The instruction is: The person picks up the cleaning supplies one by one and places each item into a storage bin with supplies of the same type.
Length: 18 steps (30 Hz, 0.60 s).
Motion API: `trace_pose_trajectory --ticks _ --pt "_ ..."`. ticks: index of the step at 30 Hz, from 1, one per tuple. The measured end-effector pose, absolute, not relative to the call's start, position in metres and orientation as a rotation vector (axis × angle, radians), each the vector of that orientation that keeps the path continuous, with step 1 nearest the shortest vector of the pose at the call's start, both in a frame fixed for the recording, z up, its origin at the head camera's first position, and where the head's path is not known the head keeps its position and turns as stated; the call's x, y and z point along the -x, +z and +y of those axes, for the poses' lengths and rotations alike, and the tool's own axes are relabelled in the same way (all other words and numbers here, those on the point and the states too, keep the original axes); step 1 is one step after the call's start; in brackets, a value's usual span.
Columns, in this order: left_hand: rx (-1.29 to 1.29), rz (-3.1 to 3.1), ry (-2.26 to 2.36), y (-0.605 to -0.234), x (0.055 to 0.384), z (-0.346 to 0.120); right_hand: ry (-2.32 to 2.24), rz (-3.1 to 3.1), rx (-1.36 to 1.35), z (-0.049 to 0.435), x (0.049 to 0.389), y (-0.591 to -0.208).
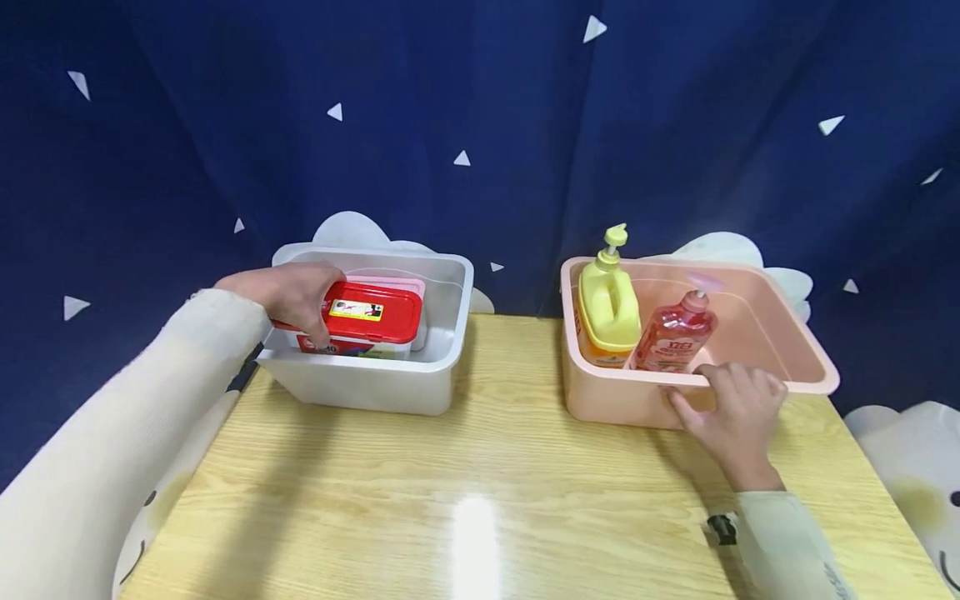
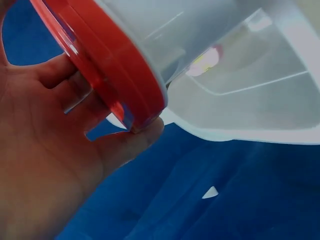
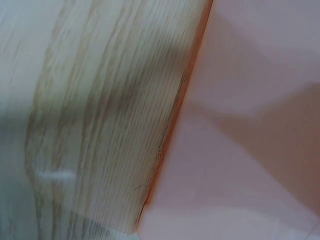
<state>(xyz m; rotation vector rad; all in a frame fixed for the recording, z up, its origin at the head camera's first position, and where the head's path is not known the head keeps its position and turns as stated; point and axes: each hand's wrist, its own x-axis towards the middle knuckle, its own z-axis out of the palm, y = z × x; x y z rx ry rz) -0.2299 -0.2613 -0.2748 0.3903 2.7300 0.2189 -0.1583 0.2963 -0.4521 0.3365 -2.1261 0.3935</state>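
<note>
My left hand [image 1: 295, 292] grips a plastic tub with a red lid [image 1: 386, 310] by its lid end, over the white bin [image 1: 367, 390] on the left. The left wrist view shows my thumb and fingers around the edge of the red lid [image 2: 117, 60], with the tub's clear body reaching toward the bin. With my right hand [image 1: 738, 412] I hold the front rim of the pink bin [image 1: 615, 404], fingers over the rim and thumb outside. Inside that bin stand a yellow pump bottle [image 1: 609, 308] and a tilted red pump bottle [image 1: 671, 337].
Both bins stand at the back of a wooden table [image 1: 420, 483], with a gap between them. A pink-edged item [image 1: 401, 283] sits in the white bin behind the tub. A dark blue curtain [image 1: 510, 83] with white triangles hangs behind.
</note>
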Motion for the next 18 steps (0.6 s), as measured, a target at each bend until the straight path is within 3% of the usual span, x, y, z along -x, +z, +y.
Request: trace_pose_trajectory --ticks 18 --pt "-0.411 2.705 0.245 -0.299 0.238 -0.263 0.343 -2.086 -0.346 0.297 0.159 -0.451"
